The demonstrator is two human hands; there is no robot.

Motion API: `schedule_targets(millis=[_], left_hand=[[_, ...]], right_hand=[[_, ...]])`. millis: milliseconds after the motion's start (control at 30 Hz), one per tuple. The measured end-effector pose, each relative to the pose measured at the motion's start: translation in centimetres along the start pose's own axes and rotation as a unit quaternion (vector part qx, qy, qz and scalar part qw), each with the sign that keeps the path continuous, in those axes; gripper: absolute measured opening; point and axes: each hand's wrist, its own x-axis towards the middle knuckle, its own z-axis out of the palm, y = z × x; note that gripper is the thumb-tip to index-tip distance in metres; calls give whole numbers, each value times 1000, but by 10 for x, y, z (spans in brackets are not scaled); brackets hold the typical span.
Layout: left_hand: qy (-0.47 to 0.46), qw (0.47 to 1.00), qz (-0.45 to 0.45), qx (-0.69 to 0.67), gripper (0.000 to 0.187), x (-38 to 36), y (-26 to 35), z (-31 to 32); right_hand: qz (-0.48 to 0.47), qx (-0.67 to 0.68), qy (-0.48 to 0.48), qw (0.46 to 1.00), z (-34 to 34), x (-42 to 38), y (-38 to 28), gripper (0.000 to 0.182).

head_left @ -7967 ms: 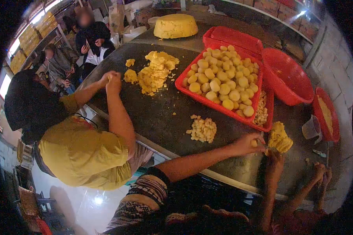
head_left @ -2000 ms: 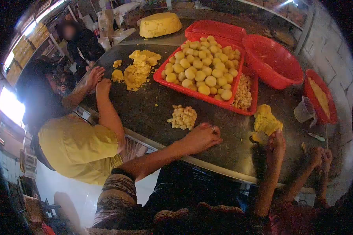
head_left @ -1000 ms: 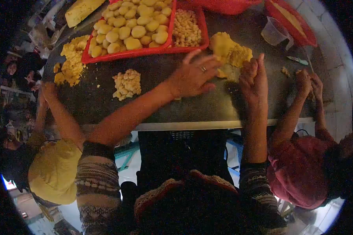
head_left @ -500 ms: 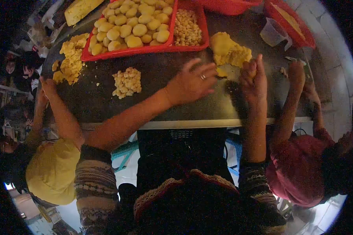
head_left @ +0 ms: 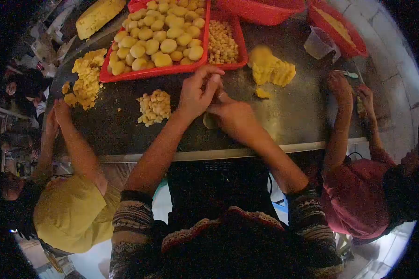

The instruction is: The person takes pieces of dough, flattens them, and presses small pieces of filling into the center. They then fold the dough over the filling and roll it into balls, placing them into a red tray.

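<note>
My left hand (head_left: 196, 93) and my right hand (head_left: 232, 110) meet over the dark table (head_left: 284, 125), just below the red tray (head_left: 158, 72) of round yellow balls. Their fingers are curled and pressed together; whatever lies between them is hidden. A pile of pale, nut-like pieces (head_left: 154, 108) sits left of my left hand. To the right of my hands lies a lump of yellow dough (head_left: 272, 69), with a small dough piece (head_left: 262, 93) below it. A second red tray (head_left: 241, 51) holds more pale pieces.
At the left, a person in yellow (head_left: 70, 211) works near crumbled yellow dough (head_left: 86, 76). A person in dark red (head_left: 356, 200) works at the right. A clear measuring cup (head_left: 319, 43), red basins (head_left: 265, 11) and a large dough block (head_left: 99, 17) stand toward the back.
My right hand has moved left from beside the dough lump, and my left hand has drawn left and curled. They are now together. The view has shifted slightly.
</note>
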Motion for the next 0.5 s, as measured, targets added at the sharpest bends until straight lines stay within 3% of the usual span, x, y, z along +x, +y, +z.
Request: schedule_targets(millis=[100,267,500], left_hand=[[-17,999,-21,24,17,4,6,-5],[-32,998,-51,-5,19,5,7,-3],[-57,996,-66,32,18,7,2,-8]], right_hand=[[19,-80,-59,995,-4,7,-12,26],[5,-47,1,999,-2,1,-10,18],[-10,-54,3,998,-3,-2,-8,20]])
